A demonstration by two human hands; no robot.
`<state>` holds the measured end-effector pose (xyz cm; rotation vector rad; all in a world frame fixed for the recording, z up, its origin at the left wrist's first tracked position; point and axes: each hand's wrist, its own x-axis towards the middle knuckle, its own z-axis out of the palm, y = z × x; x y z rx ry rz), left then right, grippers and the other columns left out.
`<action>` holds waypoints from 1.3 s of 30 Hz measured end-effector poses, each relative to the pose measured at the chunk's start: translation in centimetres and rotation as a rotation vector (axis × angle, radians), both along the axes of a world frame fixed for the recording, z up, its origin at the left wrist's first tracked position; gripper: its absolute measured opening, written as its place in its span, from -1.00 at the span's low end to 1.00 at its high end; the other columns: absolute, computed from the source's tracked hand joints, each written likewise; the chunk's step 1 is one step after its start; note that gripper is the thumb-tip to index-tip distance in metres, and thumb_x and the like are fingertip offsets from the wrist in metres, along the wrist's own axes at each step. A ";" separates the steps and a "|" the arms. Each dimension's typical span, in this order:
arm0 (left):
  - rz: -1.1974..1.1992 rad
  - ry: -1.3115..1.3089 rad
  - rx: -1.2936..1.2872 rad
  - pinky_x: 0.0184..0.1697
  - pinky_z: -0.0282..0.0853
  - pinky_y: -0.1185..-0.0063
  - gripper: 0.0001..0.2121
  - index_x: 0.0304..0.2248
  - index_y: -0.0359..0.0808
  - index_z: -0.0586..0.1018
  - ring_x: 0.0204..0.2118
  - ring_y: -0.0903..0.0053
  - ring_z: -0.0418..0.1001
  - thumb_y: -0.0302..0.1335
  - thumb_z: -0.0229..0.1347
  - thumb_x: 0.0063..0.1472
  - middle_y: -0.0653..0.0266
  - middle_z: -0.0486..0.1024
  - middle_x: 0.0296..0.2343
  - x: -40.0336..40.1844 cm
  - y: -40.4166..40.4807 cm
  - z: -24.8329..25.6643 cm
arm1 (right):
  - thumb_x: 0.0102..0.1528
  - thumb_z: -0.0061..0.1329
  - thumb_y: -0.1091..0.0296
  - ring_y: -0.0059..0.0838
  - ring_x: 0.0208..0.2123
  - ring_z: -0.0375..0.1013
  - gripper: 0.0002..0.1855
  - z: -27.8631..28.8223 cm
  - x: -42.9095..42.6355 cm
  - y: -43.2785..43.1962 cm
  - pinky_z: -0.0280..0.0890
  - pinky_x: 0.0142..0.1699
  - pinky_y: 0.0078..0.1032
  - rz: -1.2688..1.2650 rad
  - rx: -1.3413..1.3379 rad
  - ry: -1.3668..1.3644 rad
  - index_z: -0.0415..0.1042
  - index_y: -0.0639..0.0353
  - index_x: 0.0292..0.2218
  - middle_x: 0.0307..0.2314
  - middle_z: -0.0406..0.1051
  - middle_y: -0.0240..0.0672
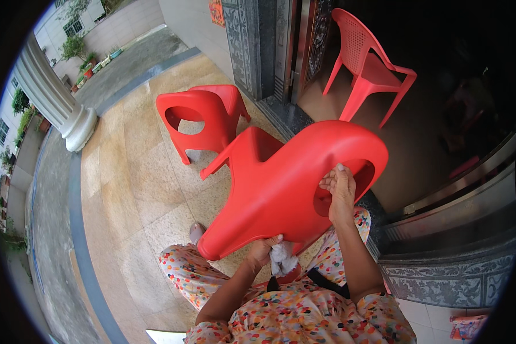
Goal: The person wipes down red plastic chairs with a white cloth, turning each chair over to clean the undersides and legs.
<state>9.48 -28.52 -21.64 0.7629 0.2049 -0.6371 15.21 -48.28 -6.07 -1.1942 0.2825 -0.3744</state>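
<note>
A red plastic chair (266, 189) with an oval opening in its backrest is tipped over in front of my lap, its legs pointing off to the left. My left hand (260, 251) grips its near edge, thumb on top. A crumpled white cloth (283, 259) hangs against that hand, under the edge; the fingers below are hidden. At the oval opening, my right hand (340, 191) has its fingers bent over the hole near the rim. Whether it grips the rim there cannot be made out.
Another red chair (198, 116) stands on the stone tiles (129, 206) just beyond. Past the door sill (279, 114) is a red armchair (365, 73) with a perforated back. A fluted column (53, 86) rises at the left. A metal door (456, 202) borders my right side.
</note>
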 end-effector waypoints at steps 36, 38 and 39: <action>0.243 -1.456 1.539 0.04 0.08 0.26 -0.54 -0.01 -0.21 0.34 -0.01 0.09 0.19 -0.29 0.03 0.08 0.05 0.23 -0.03 5.5 -0.9 13.3 | 0.21 -0.27 0.11 -0.55 -0.33 0.27 -0.62 -1.3 4.2 5.1 0.19 -0.18 -0.53 -0.300 -0.257 -0.111 0.25 0.34 -0.28 -0.39 0.33 -0.31; 0.288 -1.342 1.455 0.05 0.07 0.26 -0.56 -0.01 -0.20 0.33 -0.01 0.10 0.20 -0.31 0.01 0.10 0.06 0.23 -0.03 6.1 0.0 12.6 | 0.20 -0.25 0.13 -0.56 -0.29 0.27 -0.64 -2.0 4.1 5.2 0.19 -0.15 -0.54 -0.313 -0.323 -0.122 0.25 0.34 -0.24 -0.34 0.34 -0.31; 0.279 -1.284 1.415 0.05 0.07 0.28 -0.57 -0.01 -0.23 0.34 -0.01 0.10 0.20 -0.32 0.00 0.11 0.04 0.24 -0.04 6.7 0.3 12.0 | 0.20 -0.23 0.15 -0.56 -0.28 0.27 -0.65 -2.0 4.1 5.0 0.19 -0.13 -0.54 -0.302 -0.278 -0.149 0.24 0.34 -0.22 -0.32 0.34 -0.31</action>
